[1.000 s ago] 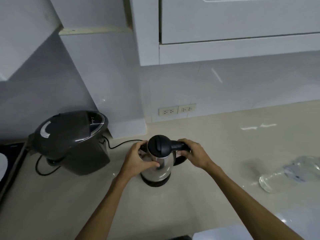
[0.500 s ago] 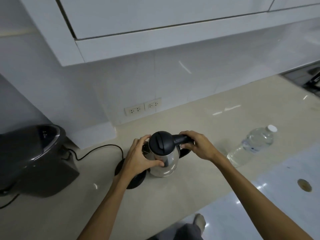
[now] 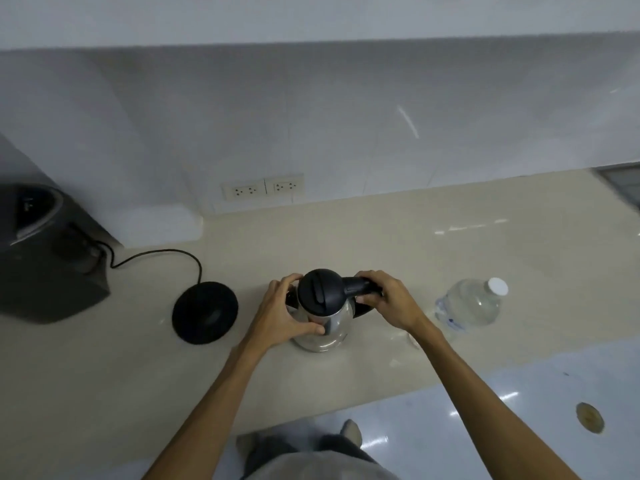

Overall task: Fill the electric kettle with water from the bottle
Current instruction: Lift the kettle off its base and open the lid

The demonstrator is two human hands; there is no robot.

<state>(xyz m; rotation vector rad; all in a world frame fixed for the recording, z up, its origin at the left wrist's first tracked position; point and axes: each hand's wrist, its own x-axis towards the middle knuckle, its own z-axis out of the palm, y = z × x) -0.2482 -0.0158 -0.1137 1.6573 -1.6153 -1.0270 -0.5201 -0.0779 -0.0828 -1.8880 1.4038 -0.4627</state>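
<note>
Off its base (image 3: pixel 205 312) now, the kettle (image 3: pixel 322 311) sits between your hands: left hand (image 3: pixel 281 315) cupping its body, right hand (image 3: pixel 388 301) wrapped around the handle.

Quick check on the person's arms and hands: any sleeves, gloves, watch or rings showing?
Both forearms are bare as far as the frame shows, with no sleeves in view. The left hand and right hand wear no gloves. No watch, bracelet or ring is visible on either.

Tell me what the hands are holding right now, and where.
Both hold the kettle: left hand around its steel body, right hand on the black handle.
</note>
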